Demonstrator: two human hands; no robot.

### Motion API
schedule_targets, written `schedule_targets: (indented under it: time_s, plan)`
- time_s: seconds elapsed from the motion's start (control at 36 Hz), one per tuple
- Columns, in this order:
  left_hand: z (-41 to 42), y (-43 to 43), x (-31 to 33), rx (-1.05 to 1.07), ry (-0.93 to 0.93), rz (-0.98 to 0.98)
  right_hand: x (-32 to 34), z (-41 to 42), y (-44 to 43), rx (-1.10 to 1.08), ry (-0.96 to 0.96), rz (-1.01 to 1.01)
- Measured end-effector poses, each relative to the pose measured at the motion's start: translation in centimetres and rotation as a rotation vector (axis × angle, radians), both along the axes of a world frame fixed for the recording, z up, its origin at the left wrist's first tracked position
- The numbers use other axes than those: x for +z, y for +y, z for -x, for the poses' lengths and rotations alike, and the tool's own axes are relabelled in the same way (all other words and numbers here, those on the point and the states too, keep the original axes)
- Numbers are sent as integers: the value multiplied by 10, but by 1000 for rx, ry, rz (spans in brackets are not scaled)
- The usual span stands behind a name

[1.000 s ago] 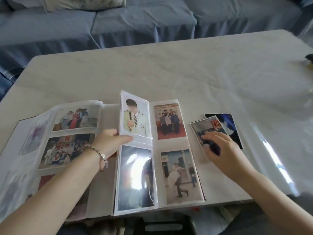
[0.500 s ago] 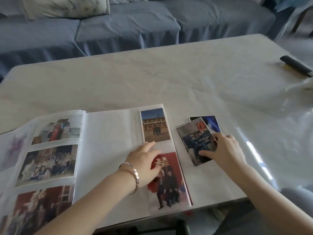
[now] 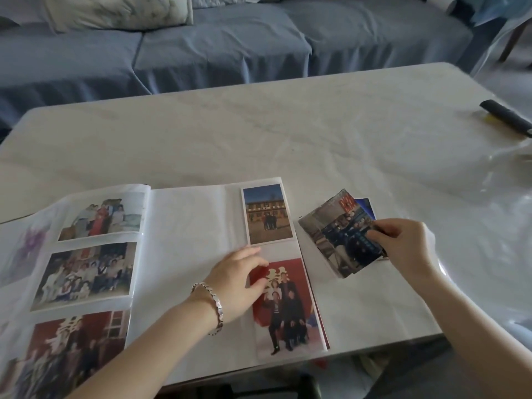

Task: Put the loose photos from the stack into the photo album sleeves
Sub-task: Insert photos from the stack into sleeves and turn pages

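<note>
The thumb and fingertips of the right hand pinch the right edge of the top loose photo, thumb on its face and the other fingers curled beneath, so the print stretches leftward from the grip, skewed to the table edge; whether its far corner touches the table cannot be told. Under it a second photo shows only a blue corner past the upper edge. The left hand lies flat on the right page of the open album, fingers relaxed and close together, their tips resting on the upper left corner of the red photo in the lower sleeve. Just above them, the building photo fills the upper sleeve. A bracelet circles the left wrist. Three group photos occupy the left page. The loose photos sit just beside the album's right edge on the pale table. A black object lies at the far right, with a blue sofa behind.
</note>
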State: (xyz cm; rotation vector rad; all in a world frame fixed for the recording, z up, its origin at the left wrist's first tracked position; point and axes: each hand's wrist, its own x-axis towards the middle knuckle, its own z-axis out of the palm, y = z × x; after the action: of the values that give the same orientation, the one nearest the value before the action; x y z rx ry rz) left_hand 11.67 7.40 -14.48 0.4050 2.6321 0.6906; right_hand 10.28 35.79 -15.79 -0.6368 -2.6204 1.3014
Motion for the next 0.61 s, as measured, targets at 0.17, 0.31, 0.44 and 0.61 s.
schedule_targets:
  time_s: [0.17,0.31,0.44,0.61]
  plan:
    - [5,6,5,132,32,-156,16,3,4,58,53,56]
    - [11,13,26,323,-47,-528,51,4,-23,321,106,223]
    - [10,8,39,423,-141,-732,69,-1,-60,542,62,197]
    - [8,-12,42,643,-84,-833,58,0,-90,463,-56,602]
